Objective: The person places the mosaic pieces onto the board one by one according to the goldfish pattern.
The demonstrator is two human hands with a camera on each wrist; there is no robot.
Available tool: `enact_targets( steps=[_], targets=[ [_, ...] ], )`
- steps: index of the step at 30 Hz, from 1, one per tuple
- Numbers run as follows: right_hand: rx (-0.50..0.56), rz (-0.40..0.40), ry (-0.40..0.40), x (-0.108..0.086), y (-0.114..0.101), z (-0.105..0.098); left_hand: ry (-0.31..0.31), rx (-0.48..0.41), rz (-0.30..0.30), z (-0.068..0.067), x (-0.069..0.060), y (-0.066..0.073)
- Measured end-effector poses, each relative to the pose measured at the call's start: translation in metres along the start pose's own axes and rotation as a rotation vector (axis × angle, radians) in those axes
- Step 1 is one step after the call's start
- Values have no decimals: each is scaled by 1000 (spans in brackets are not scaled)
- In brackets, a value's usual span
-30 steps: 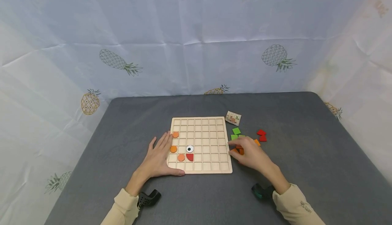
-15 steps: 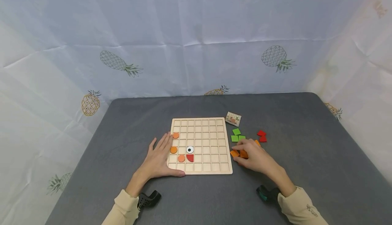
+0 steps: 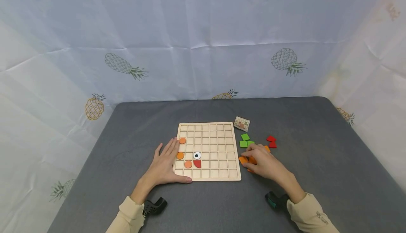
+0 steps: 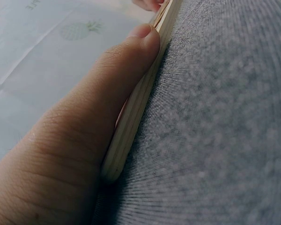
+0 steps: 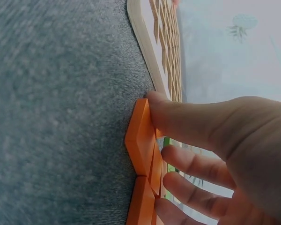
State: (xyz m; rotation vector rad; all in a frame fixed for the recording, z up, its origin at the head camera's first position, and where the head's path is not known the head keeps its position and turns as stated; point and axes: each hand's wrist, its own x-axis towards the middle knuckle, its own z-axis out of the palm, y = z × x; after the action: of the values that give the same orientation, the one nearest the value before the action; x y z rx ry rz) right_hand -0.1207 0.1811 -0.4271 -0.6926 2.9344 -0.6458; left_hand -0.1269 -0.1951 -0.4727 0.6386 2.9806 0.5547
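Grey table [image 3: 209,206], outstretched left hand [image 3: 164,164] on board [image 3: 219,155], half-curled right hand [image 3: 264,160] touching tiles [image 5: 141,138]

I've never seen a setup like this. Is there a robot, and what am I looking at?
No robot: a person works bare-handed. The wide picture comes from the head, the close-ups from each wrist. On the dark table lies a wooden board bearing orange discs, an eye disc and a red wedge. Beside it are green tiles, red tiles, orange tiles and a picture card. The left hand rests on the board's near left corner. The right hand is at the orange tiles; whether it grips one is unclear.
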Motion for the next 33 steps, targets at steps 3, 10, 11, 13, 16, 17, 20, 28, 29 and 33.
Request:
enact_targets(
  steps=[3,10,11,13,16,17,20,28,29,33],
  targets=[
    [13,6,3,1,1,1,-1,-2,-2,0,0,0],
    [16,-41,20,2,3,2,-1,0,-2,0,0,0],
    [18,-48,22,3,3,2,0,1,-2,0,0,0],
    [20,-57,29,4,4,3,0,4,-3,0,0,0],
    [17,-58,35,4,4,4,-2,5,-4,0,0,0],
    [13,-57,37,5,4,5,-3,5,-3,0,0,0],
    [6,-48,37,5,5,5,-4,3,-4,0,0,0],
    [22,-44,48,5,4,2,-5,2,-5,0,0,0],
    [22,-41,48,5,4,2,-6,1,-6,0,0,0],
    [24,-40,58,8,3,-1,-9,1,-6,0,0,0]
  ],
)
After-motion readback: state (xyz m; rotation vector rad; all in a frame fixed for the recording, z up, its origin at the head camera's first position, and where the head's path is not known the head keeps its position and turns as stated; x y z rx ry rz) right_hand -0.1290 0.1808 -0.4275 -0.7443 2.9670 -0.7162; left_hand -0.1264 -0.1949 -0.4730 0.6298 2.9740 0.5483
